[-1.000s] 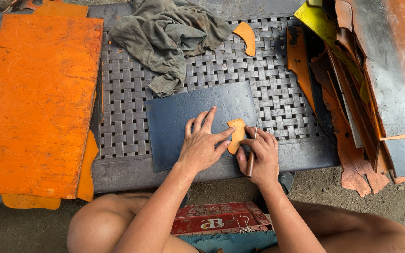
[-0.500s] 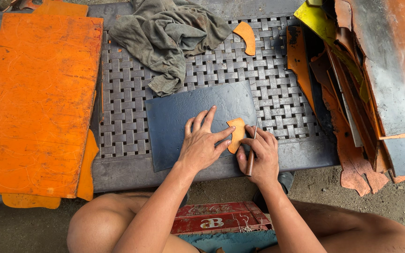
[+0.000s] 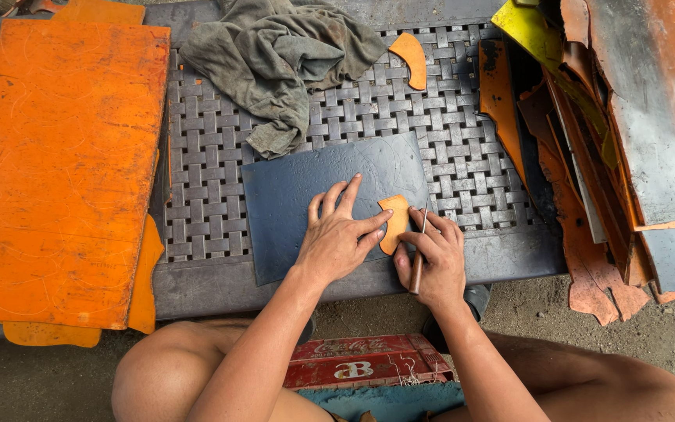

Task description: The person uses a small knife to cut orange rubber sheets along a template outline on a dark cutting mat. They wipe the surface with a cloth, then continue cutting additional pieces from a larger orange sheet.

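Nothing moved: small curved orange template (image 3: 394,223) lies flat.

a grey woven-lattice bench (image 3: 212,203) carries a dark blue sheet (image 3: 291,203) at centre, a crumpled grey rag (image 3: 283,55) at twelve o'clock, an orange board (image 3: 64,164) at nine (scratched), stacked sheets (image 3: 587,156) at three.

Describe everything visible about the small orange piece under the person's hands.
The small orange piece is a flat, thin cut-out with a rounded, curved outline, tan-orange and matte, like leather or rubber sheet. It lies flat on the dark grey sheet, near that sheet's right edge. The left hand presses its left side down with the fingers. The right hand holds a thin tool with a brown handle upright against its right edge. Its lower part is hidden by the hands.
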